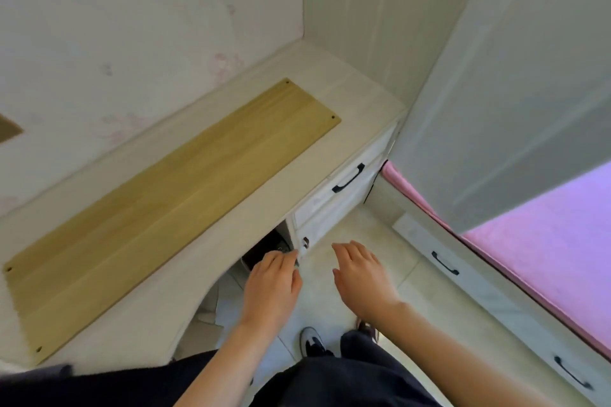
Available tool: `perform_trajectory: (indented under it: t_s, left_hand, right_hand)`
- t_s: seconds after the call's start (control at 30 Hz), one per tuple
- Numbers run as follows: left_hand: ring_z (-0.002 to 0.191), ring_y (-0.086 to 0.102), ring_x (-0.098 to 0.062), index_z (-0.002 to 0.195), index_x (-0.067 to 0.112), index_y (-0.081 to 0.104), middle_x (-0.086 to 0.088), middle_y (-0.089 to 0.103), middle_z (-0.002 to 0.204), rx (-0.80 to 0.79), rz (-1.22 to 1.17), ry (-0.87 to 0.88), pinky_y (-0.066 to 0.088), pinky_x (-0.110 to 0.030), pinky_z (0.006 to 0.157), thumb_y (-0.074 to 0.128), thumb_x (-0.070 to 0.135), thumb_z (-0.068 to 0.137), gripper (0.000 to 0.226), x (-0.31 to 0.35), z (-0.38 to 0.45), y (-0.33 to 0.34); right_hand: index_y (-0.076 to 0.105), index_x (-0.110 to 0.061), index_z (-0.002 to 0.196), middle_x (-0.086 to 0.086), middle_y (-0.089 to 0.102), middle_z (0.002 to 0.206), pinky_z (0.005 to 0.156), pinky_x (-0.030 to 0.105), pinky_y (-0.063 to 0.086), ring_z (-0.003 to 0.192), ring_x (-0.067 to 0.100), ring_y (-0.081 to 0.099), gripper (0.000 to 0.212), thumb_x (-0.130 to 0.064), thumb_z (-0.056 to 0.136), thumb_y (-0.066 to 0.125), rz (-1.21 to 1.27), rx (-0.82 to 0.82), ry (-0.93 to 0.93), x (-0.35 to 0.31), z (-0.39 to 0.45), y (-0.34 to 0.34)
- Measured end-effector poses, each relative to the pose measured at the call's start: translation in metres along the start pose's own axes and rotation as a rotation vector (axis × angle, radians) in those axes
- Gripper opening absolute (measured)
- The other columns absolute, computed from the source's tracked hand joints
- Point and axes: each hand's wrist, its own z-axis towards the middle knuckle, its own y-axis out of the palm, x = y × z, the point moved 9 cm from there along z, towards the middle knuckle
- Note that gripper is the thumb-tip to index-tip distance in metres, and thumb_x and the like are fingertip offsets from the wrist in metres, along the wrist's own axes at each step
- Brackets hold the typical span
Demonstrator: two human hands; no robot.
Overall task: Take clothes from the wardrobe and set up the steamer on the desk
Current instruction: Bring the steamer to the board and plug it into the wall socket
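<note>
Pale wood makes up the long board (172,208) lying flat on the white worktop (330,76), fixed by small screws at its corners; nothing stands on it, so the steamer is not yet set up there.

Head view: the person stands at the worktop's curved front edge, both arms stretched down toward the gap beneath it. The left hand (272,281) has its grip relaxed, fingers straight and pointing at the dark opening under the worktop, holding nothing. The right hand (362,274) hangs just beside it, fingers spread and loose, also holding nothing. A dark rounded object (264,248) sits on the floor in that recess, just beyond the left fingertips; it may be the steamer, but too little shows to tell. Judged from the reach, both hands are placed to draw it out.

The drawer unit (344,188) with 1 black handle (348,178) stands right of the recess. A pale tall panel (529,76), probably the wardrobe, rises at right above a pink bed (545,241). No clothes are visible.
</note>
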Motion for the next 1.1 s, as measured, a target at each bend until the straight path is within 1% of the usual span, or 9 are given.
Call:
perform_trajectory:
  t_s: [0.17,0.27,0.33,0.37,0.53,0.67,0.83,1.0,1.1]
  left_hand:
    - [0.101,0.063,-0.019,0.118,0.010,0.064,0.001,0.070,0.103,-0.034,-0.012,0.148,0.055,-0.033,0.077,0.068,0.021,0.082,0.037,0.056,0.014,0.014]
    - [0.102,0.063,-0.019,0.121,0.011,0.063,0.002,0.069,0.104,-0.067,0.011,0.228,0.055,-0.033,0.079,0.050,0.030,0.088,0.040,0.098,0.019,0.028]
    - [0.106,0.061,-0.018,0.125,0.012,0.061,0.003,0.068,0.110,-0.097,0.030,0.291,0.053,-0.033,0.085,0.036,0.036,0.090,0.049,0.131,0.020,0.040]
    - [0.107,0.060,-0.018,0.126,0.012,0.060,0.002,0.068,0.112,-0.104,0.035,0.325,0.052,-0.033,0.087,0.034,0.036,0.092,0.050,0.148,0.019,0.047]
    - [0.107,0.059,-0.015,0.129,0.013,0.058,0.004,0.067,0.114,-0.156,-0.001,0.425,0.051,-0.030,0.088,0.052,0.027,0.094,0.038,0.243,0.003,0.079]
    - [0.102,0.062,-0.017,0.120,0.014,0.063,0.005,0.069,0.104,-0.181,-0.019,0.480,0.051,-0.031,0.078,0.058,0.023,0.091,0.031,0.325,-0.017,0.110]
    - [0.102,0.061,-0.019,0.119,0.013,0.064,0.003,0.069,0.105,-0.207,-0.037,0.548,0.051,-0.034,0.086,0.057,0.022,0.091,0.030,0.421,-0.046,0.155]
    - [0.097,0.063,-0.019,0.112,0.012,0.067,0.003,0.070,0.101,-0.254,-0.033,0.650,0.051,-0.034,0.083,0.059,0.021,0.088,0.027,0.507,-0.070,0.197]
    - [0.097,0.063,-0.017,0.112,0.014,0.067,0.004,0.070,0.101,-0.297,-0.017,0.707,0.051,-0.032,0.083,0.062,0.022,0.087,0.027,0.550,-0.078,0.216]
  right_hand:
    - [0.065,-0.012,0.114,0.001,0.070,0.104,0.083,0.032,0.055,0.101,0.023,0.067,0.048,-0.031,0.072,0.077,-0.049,0.045,0.173,0.052,-0.045,-0.019]
    - [0.066,-0.012,0.113,0.001,0.070,0.101,0.080,0.032,0.056,0.097,0.023,0.067,0.047,-0.031,0.072,0.078,-0.043,0.073,0.267,0.086,-0.077,-0.028]
    - [0.066,-0.011,0.114,0.001,0.070,0.101,0.080,0.033,0.056,0.097,0.023,0.067,0.048,-0.031,0.072,0.077,-0.044,0.085,0.331,0.111,-0.104,-0.032]
    - [0.066,-0.011,0.115,0.002,0.070,0.101,0.081,0.033,0.056,0.097,0.024,0.067,0.049,-0.031,0.072,0.077,-0.040,0.088,0.362,0.124,-0.117,-0.033]
    - [0.061,-0.009,0.121,0.005,0.069,0.110,0.090,0.037,0.053,0.108,0.027,0.063,0.047,-0.028,0.080,0.070,0.013,0.118,0.504,0.192,-0.198,-0.034]
    - [0.063,-0.008,0.116,0.006,0.069,0.107,0.090,0.037,0.053,0.107,0.029,0.063,0.044,-0.026,0.077,0.072,0.028,0.139,0.587,0.247,-0.271,-0.033]
    - [0.063,-0.005,0.117,0.009,0.069,0.105,0.091,0.038,0.053,0.105,0.031,0.064,0.046,-0.023,0.075,0.072,0.056,0.176,0.689,0.314,-0.359,-0.025]
    - [0.058,-0.004,0.123,0.010,0.067,0.111,0.095,0.041,0.051,0.110,0.031,0.061,0.047,-0.024,0.080,0.064,0.090,0.197,0.815,0.373,-0.429,-0.024]
    - [0.054,-0.004,0.129,0.011,0.064,0.118,0.101,0.041,0.046,0.117,0.031,0.057,0.049,-0.025,0.085,0.058,0.103,0.184,0.877,0.403,-0.458,-0.024]
